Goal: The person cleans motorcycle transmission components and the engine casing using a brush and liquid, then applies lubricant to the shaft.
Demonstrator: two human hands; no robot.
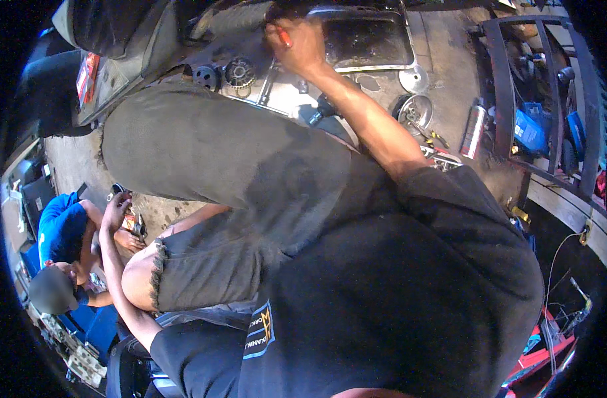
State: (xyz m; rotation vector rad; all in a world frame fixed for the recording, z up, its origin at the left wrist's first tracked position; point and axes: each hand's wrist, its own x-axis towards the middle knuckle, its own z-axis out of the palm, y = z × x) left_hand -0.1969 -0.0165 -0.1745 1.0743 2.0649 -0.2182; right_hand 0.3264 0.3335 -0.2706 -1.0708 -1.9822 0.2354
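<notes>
The right hand (302, 52) is at the top of the view, its fingers closed around a bright red item (284, 37), just left of a dark shallow tray (376, 67) with a pale metal rim. Only a short, narrow piece of the item shows, smooth, rounded and evenly coloured, standing out vividly against the skin and lying at a slant, its upper end leaning to the left; the fingers and motion blur hide the rest, so its full shape cannot be told. The left hand (116, 211) is at the far left, beyond the knee, with fingers bent and a small dark rounded piece (118, 190) at their tips; whether they grip it or only touch it cannot be told. A co-worker in a blue shirt (61, 225) crouches close by that hand. Below the right hand lie a toothed metal wheel (240, 73) and a black-and-blue tool (323, 109); a grooved pulley (413, 109) and a spray can (474, 129) are farther right on the concrete floor (443, 79).
</notes>
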